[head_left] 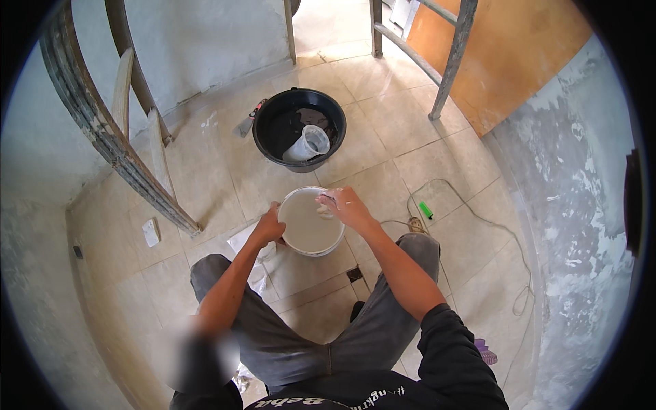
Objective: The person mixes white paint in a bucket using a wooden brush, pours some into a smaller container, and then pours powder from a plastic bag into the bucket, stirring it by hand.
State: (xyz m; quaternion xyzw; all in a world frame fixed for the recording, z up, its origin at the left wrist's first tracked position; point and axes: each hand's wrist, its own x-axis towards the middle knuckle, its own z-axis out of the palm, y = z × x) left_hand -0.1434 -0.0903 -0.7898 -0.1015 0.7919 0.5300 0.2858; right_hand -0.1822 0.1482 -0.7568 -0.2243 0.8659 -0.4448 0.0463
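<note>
A round white bucket [305, 236] of pale grey-white liquid stands between my knees. My left hand [272, 223] grips its left side at the rim. My right hand [339, 206], smeared with white, is closed at the bucket's right rim, over a small pale lump at the liquid's surface; what its fingers hold is too small to make out. Beyond the bucket is a black basin [270, 126] holding dark liquid and a translucent container [301, 147] lying tilted. A putty knife [244, 126] rests beside the basin's left edge.
Wooden ladders [96, 116] [444, 75] stand left and back right, near an orange board [512, 61]. A cable [465, 205] runs over the tiles beside a green object [426, 210]. A white object [150, 231] lies left; plastic sheeting [242, 236] lies by the bucket. Walls flank me.
</note>
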